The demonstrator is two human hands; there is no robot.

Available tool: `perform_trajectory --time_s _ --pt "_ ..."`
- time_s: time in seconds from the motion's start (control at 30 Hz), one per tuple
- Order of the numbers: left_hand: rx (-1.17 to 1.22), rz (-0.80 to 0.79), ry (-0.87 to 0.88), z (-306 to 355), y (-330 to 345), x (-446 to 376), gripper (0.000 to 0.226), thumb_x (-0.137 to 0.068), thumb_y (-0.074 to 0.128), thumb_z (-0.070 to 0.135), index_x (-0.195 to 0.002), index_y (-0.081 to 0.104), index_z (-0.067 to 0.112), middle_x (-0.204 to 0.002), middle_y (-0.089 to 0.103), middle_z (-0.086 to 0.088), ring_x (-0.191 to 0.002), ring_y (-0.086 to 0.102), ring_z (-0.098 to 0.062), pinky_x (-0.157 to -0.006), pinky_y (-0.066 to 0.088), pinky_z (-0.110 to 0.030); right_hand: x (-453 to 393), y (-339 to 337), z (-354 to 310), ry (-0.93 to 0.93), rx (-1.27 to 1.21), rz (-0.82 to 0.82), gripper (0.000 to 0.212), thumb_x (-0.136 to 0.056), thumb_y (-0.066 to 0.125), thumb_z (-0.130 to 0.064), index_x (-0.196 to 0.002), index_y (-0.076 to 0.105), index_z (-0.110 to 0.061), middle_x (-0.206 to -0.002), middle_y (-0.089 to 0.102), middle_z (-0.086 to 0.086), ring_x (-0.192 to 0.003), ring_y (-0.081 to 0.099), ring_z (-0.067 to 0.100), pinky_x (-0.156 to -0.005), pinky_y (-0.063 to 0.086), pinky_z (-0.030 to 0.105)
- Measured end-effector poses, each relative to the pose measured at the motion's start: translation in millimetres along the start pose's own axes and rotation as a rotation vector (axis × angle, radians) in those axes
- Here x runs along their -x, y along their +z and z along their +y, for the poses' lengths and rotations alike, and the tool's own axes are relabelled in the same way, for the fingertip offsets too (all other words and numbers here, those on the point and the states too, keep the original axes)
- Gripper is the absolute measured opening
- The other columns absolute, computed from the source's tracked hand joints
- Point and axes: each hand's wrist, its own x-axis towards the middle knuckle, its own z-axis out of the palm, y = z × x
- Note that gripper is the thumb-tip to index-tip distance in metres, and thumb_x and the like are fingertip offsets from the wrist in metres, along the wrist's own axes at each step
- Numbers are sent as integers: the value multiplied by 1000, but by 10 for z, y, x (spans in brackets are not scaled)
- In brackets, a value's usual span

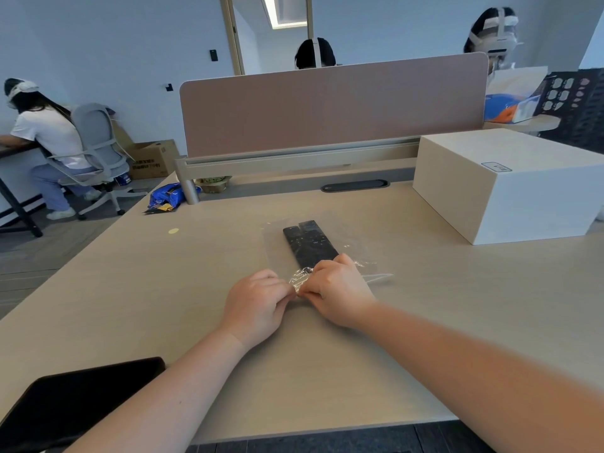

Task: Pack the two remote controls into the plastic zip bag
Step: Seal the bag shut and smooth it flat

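Two black remote controls lie side by side inside a clear plastic zip bag (356,253) on the light wooden desk (163,289). The left remote (295,245) sits slightly nearer than the right remote (318,240). Their near ends are hidden behind my fingers. My left hand (256,304) and my right hand (336,291) meet at the bag's near edge, both pinching the crinkled plastic at the opening between thumb and fingers.
A large white box (510,184) stands at the right. A black tablet-like slab (75,400) lies at the near left corner. A pink divider panel (327,106) closes the far edge. A blue snack packet (165,199) lies far left. Other people sit beyond.
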Motion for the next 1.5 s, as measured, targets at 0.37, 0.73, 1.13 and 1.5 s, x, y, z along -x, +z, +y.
perform_trajectory --time_s 0.37,0.73,1.13,1.5 --pt "-32 -16 -3 -57 -92 28 32 -81 45 34 -64 70 22 -58 69 10 -66 65 -17 -51 49 -22 212 -149 416 -111 288 32 17 -73 68 -13 -59 63 -22 -54 65 -8 -64 62 17 -63 29 31" --pt "-26 -18 31 22 -101 42 31 -79 46 33 -66 72 24 -61 70 14 -66 65 -13 -52 49 -19 579 -339 886 53 383 -42 15 -68 70 -9 -60 65 -20 -51 64 -5 -60 64 20 -58 44 28" --pt "-49 -5 11 64 -53 63 31 -79 43 37 -66 69 27 -60 68 16 -65 65 -10 -42 46 -20 646 -408 853 13 366 -64 19 -57 80 -9 -56 61 -11 -46 60 2 -42 60 21 -32 41 18" --pt "-79 -34 -10 3 -72 210 32 -81 43 44 -67 67 28 -63 66 15 -61 64 -11 -42 46 -21 831 -536 1026 63 286 -157 30 -54 80 5 -78 77 -14 -65 72 0 -62 69 22 -41 56 27"
